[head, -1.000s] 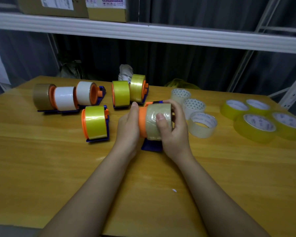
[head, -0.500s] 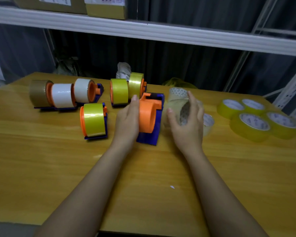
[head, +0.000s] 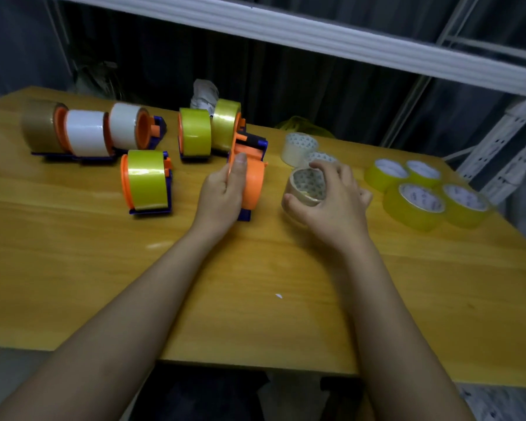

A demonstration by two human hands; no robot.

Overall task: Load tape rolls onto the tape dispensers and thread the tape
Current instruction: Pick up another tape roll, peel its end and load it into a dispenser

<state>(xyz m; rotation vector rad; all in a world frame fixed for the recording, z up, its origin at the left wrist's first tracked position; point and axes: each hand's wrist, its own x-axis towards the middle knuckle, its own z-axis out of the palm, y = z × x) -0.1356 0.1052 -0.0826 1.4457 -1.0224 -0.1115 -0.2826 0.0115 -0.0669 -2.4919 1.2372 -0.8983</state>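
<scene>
My left hand (head: 223, 196) grips an orange and blue tape dispenser (head: 252, 177) standing in the middle of the wooden table (head: 255, 299); its orange drum carries no roll. Just right of the dispenser, my right hand (head: 334, 202) holds a clear tape roll (head: 307, 188) by its rim, thumb at the near edge and fingers over the far edge, the core facing up. Two more clear rolls (head: 298, 144) lie behind it.
Several loaded dispensers stand at the back left: brown (head: 40, 126), white (head: 87, 136), and yellow (head: 146, 177) rolls. Several loose yellow rolls (head: 416, 202) lie at the right. A white shelf beam (head: 316, 34) runs overhead. The table's near edge is close to my body.
My right hand pulled the clear roll off the orange drum and carried it right, turning its core upward. My left hand stayed on the dispenser.
</scene>
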